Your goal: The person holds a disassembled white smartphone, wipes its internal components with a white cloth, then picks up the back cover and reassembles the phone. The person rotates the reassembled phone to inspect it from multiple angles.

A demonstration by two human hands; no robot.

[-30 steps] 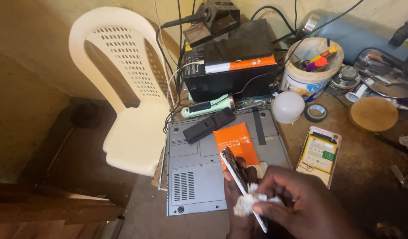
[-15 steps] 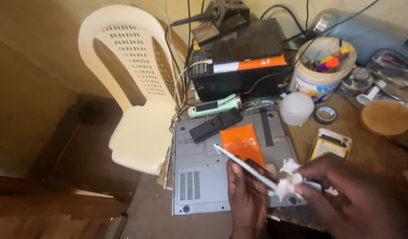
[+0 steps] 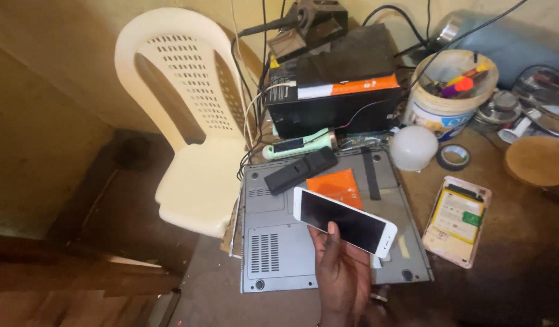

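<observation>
One hand (image 3: 343, 272), the left it seems, grips a white smartphone (image 3: 345, 221) screen-up at lower centre, above an upturned grey laptop (image 3: 273, 242); inspection looks underway, steady support needed next. Right hand unseen.

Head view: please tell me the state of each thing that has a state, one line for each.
White phone: screen dark, held face up.
Left hand: gripping the white phone from below.
Right hand: not in view.
Grey laptop: shut, upside down on the table.
White bucket: open, tools standing inside.
Opened phone: back cover off, insides showing.
Plastic chair: nobody sitting on it.
</observation>
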